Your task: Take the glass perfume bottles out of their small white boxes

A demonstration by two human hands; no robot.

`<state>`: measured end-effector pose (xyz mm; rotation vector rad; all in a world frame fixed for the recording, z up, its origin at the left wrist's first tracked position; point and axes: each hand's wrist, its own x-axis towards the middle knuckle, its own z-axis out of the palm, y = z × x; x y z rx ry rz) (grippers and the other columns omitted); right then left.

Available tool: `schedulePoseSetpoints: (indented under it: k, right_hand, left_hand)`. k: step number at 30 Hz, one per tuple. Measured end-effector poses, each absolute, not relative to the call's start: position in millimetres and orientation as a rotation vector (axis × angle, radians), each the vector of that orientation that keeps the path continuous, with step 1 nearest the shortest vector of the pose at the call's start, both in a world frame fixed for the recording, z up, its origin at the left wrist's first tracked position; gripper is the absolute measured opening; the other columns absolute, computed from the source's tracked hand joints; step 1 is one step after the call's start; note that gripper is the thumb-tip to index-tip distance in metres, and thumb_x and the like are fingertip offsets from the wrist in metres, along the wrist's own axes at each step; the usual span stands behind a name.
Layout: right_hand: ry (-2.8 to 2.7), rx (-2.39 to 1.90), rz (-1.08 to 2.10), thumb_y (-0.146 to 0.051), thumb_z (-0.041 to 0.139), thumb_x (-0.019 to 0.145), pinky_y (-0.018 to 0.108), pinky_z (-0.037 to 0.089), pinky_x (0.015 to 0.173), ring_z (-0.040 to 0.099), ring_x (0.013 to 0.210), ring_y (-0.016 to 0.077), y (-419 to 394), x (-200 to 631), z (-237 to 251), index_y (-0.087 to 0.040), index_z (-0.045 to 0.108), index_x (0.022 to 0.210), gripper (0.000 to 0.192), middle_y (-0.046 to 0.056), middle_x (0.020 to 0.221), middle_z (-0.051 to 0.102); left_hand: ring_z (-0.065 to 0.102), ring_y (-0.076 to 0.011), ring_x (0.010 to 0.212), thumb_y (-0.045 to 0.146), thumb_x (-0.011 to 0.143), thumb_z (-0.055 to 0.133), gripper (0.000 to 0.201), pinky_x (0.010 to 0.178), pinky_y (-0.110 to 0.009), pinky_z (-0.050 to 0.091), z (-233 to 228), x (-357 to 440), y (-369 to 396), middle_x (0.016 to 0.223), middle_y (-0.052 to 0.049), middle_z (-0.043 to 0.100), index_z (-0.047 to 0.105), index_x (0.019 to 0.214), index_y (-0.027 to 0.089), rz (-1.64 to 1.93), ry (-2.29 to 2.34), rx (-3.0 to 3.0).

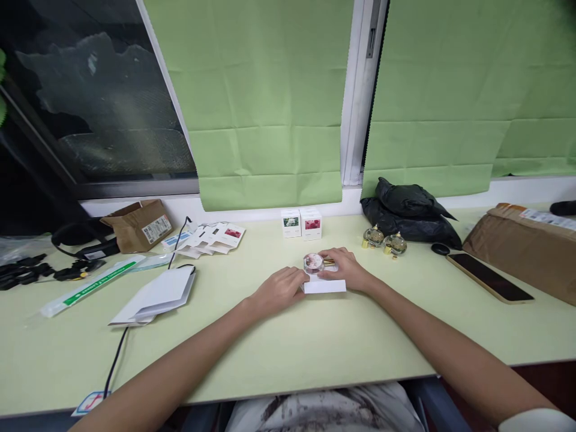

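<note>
A round clear glass perfume bottle (314, 263) with a gold neck lies on its side between my hands, at the open end of a small white box (324, 287). My right hand (347, 270) is closed about the bottle's gold end and the box's right side. Curled fingers of my left hand (279, 291) grip the box's left edge. One box flap sticks out toward me. Behind them stand two small white boxes, one with a green picture (291, 224) and one with a red picture (312, 225). Two more perfume bottles (373, 236) sit to the right.
Flat white cartons (211, 239) and an open brown box (139, 227) lie at left, near a folded white sheet (155, 294) and a black cable. Rightward are black plastic bags (407, 210), a phone (490, 277) and a large brown parcel (522, 249).
</note>
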<state>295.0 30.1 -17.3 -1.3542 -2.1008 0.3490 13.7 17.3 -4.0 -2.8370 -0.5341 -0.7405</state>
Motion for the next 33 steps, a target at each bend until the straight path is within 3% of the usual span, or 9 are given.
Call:
schedulePoseSetpoints:
  k: [3, 5, 8, 11, 15, 22, 27, 30, 33]
  right_hand:
    - [-2.189, -1.385, 0.325, -0.064, 0.072, 0.086, 0.052, 0.034, 0.110, 0.049, 0.133, 0.0366, 36, 292, -20, -0.030, 0.050, 0.154, 0.078, 0.010, 0.140, 0.066]
    - [-2.236, -1.347, 0.325, -0.059, 0.069, 0.090, 0.050, 0.034, 0.110, 0.050, 0.132, 0.0356, 40, 291, -20, -0.032, 0.041, 0.160, 0.080, 0.010, 0.145, 0.063]
    - [-2.317, -1.256, 0.332, -0.046, 0.063, 0.096, 0.047, 0.036, 0.106, 0.054, 0.124, 0.0329, 42, 290, -18, -0.032, 0.048, 0.155, 0.062, 0.008, 0.147, 0.062]
    - [-2.335, -1.230, 0.284, -0.038, 0.067, 0.091, 0.043, 0.038, 0.100, 0.055, 0.118, 0.0317, 39, 289, -15, -0.028, 0.058, 0.144, 0.055, 0.009, 0.142, 0.065]
    - [-2.218, -1.425, 0.242, -0.029, 0.065, 0.088, 0.042, 0.038, 0.098, 0.054, 0.119, 0.0312, 40, 292, -16, -0.027, 0.061, 0.139, 0.051, 0.008, 0.136, 0.068]
    - [-2.007, -1.739, 0.136, -0.059, 0.061, 0.093, 0.045, 0.038, 0.101, 0.052, 0.127, 0.0356, 50, 307, -24, -0.025, 0.059, 0.142, 0.060, 0.011, 0.140, 0.065]
    - [-1.979, -1.822, 0.118, -0.060, 0.059, 0.094, 0.046, 0.039, 0.100, 0.054, 0.125, 0.0368, 49, 308, -24, -0.023, 0.056, 0.144, 0.062, 0.014, 0.139, 0.064]
    - [-1.994, -1.799, 0.122, -0.060, 0.058, 0.095, 0.047, 0.040, 0.100, 0.053, 0.125, 0.0375, 48, 307, -24, -0.024, 0.057, 0.142, 0.059, 0.013, 0.140, 0.063]
    - [-1.989, -1.791, 0.130, -0.061, 0.057, 0.095, 0.048, 0.040, 0.101, 0.053, 0.125, 0.0383, 48, 309, -24, -0.024, 0.056, 0.142, 0.060, 0.014, 0.140, 0.063]
  left_hand:
    - [0.067, -0.0230, 0.087, 0.025, 0.106, 0.050, 0.014, 0.075, -0.035, 0.051, -4, 15, 17, 0.098, -0.008, 0.070, 0.054, 0.119, 0.019, -0.776, -0.550, -2.820]
    - [0.067, -0.0233, 0.087, 0.028, 0.108, 0.047, 0.023, 0.078, -0.036, 0.052, -4, 16, 17, 0.100, -0.008, 0.071, 0.052, 0.129, 0.019, -0.797, -0.592, -2.845]
    - [0.068, -0.0245, 0.097, 0.033, 0.110, 0.045, 0.033, 0.088, -0.040, 0.053, -2, 16, 13, 0.114, -0.010, 0.072, 0.049, 0.140, 0.022, -0.849, -0.716, -2.935]
    - [0.065, -0.0250, 0.115, 0.037, 0.110, 0.044, 0.039, 0.099, -0.041, 0.051, 6, 15, 7, 0.136, -0.009, 0.066, 0.045, 0.147, 0.026, -0.966, -0.951, -3.072]
    - [0.064, -0.0244, 0.117, 0.045, 0.108, 0.044, 0.041, 0.095, -0.035, 0.052, 16, 10, 9, 0.141, -0.005, 0.064, 0.050, 0.146, 0.029, -1.107, -1.329, -3.165]
    - [0.063, -0.0277, 0.116, 0.054, 0.105, 0.046, 0.048, 0.097, -0.041, 0.053, 12, -4, 26, 0.134, -0.010, 0.063, 0.058, 0.142, 0.026, -1.008, -1.624, -3.080]
    - [0.039, -0.0315, 0.149, 0.053, 0.105, 0.050, 0.055, 0.122, -0.051, 0.034, 10, -4, 22, 0.159, -0.011, 0.046, 0.048, 0.154, 0.030, -0.843, -1.188, -2.967]
    - [0.047, -0.0309, 0.144, 0.056, 0.101, 0.058, 0.062, 0.125, -0.055, 0.028, 8, 3, 19, 0.153, -0.013, 0.056, 0.047, 0.154, 0.027, -0.715, -0.934, -2.990]
    - [0.061, -0.0272, 0.127, 0.048, 0.107, 0.046, 0.043, 0.119, -0.053, 0.034, 8, 6, 22, 0.136, -0.011, 0.068, 0.059, 0.141, 0.024, -0.774, -0.990, -2.959]
